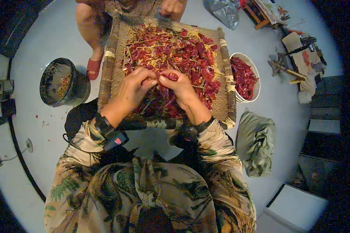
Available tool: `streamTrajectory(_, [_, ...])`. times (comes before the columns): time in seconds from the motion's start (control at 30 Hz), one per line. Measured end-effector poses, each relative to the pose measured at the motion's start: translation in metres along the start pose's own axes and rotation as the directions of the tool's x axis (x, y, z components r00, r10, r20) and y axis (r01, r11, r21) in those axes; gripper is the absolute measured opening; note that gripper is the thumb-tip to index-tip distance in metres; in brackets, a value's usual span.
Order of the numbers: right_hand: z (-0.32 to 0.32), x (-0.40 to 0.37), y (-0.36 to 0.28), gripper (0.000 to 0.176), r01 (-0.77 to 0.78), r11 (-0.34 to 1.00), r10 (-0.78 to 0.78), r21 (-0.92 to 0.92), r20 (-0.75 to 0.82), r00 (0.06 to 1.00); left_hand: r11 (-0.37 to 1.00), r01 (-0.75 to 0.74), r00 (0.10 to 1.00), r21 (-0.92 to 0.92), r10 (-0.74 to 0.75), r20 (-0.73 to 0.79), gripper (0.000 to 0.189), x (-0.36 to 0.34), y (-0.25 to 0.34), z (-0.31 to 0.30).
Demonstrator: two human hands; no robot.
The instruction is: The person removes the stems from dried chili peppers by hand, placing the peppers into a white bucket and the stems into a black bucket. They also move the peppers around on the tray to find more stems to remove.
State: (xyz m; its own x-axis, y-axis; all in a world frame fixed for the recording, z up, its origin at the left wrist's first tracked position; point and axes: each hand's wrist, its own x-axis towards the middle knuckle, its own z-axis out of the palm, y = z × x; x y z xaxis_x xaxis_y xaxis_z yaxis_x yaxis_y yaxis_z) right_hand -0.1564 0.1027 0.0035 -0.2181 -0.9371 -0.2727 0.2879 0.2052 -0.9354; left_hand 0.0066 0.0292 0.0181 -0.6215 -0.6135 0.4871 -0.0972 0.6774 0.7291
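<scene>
Both hands meet over a woven tray (pixel 225 97) that bears a heap of dried red chilies (pixel 163 46), with yellow seeds and stems among them. Fingers of my left hand (pixel 137 83) are bent and pinched together beside the other hand; what they hold, if anything, is too small to tell. A red chili piece (pixel 171 77) sits in my right hand (pixel 181 87), between the thumb and curled fingers. The thumb of the right hand touches or nearly touches the left fingertips.
A black bucket (pixel 68 85) stands left of the tray, a white bucket of red chilies (pixel 243 77) right of it. Below that lies a green bag (pixel 256 143). Across the tray sits another person (pixel 90 27) in red slippers. A plastic bag (pixel 224 11) lies at the top.
</scene>
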Motion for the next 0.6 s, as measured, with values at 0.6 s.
streamTrajectory(0.6, [0.005, -0.01, -0.012, 0.017, -0.055, 0.977, 0.011, 0.205, 0.206, 0.978, 0.071, 0.61, 0.757, -0.789, -0.347, 0.554, 0.009, -0.011, -0.021, 0.0])
